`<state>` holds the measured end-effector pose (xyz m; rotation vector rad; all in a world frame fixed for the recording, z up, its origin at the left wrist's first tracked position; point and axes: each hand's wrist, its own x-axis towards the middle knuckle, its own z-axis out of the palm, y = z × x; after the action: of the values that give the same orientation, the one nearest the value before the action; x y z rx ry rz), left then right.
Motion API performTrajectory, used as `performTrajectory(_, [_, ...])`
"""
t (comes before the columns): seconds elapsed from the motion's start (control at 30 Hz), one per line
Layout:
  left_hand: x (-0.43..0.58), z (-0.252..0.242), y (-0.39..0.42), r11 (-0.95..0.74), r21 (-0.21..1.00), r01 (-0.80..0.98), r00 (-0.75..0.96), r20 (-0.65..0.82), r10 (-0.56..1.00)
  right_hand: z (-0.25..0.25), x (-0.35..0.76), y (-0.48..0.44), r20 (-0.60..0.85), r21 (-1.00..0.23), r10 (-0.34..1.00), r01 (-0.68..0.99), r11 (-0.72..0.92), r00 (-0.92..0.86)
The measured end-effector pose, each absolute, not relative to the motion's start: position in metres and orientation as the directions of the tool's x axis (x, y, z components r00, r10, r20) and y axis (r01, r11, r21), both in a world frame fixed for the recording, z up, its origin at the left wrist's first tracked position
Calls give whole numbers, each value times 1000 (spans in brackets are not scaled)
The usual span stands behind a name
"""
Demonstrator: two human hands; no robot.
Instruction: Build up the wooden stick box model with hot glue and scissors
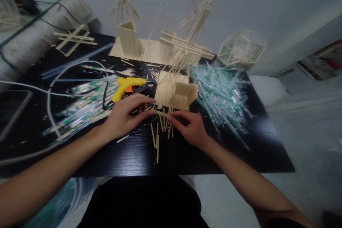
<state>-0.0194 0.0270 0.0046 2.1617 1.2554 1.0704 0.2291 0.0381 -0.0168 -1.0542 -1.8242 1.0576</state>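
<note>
Between my two hands runs a thin wooden stick (161, 113), pinched near each end. My left hand (128, 114) grips its left end between thumb and fingers. The thumb and fingertips of my right hand (189, 124) close on the right end. Several loose wooden sticks (157, 140) lie below on the black table. Just beyond the hands stands a stick-built box (185, 94) on a square stick base (162, 85). A yellow glue gun (125, 86) lies above my left hand, its nozzle pointing right.
Wrapped stick packs (88, 103) lie on the left, beside a white cable (49, 96). Clear wrappers (223, 92) are heaped on the right. Stick-built windmill models (129, 39) and a faceted frame (242, 50) stand behind. The black table (267, 146) ends near my body.
</note>
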Motion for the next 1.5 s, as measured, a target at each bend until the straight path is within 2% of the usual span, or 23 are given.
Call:
performTrajectory(0.17, [-15, -4, 25, -576, 672, 465, 408, 415, 813, -18, 229, 38, 221, -901, 889, 265, 344, -401])
performTrajectory(0.7, [-12, 1, 20, -554, 678, 483, 381, 407, 830, -15, 228, 33, 309, -871, 851, 233, 432, -424])
performTrajectory(1.0, [-15, -4, 24, -535, 682, 498, 363, 396, 843, -19, 229, 37, 252, -873, 876, 293, 389, -411])
performTrajectory(1.17, [-17, -8, 27, -537, 673, 509, 349, 409, 843, -20, 228, 37, 207, -913, 895, 251, 322, -394])
performTrajectory(1.5, [-14, -6, 24, -552, 653, 519, 370, 410, 833, -21, 230, 39, 249, -866, 887, 321, 384, -389])
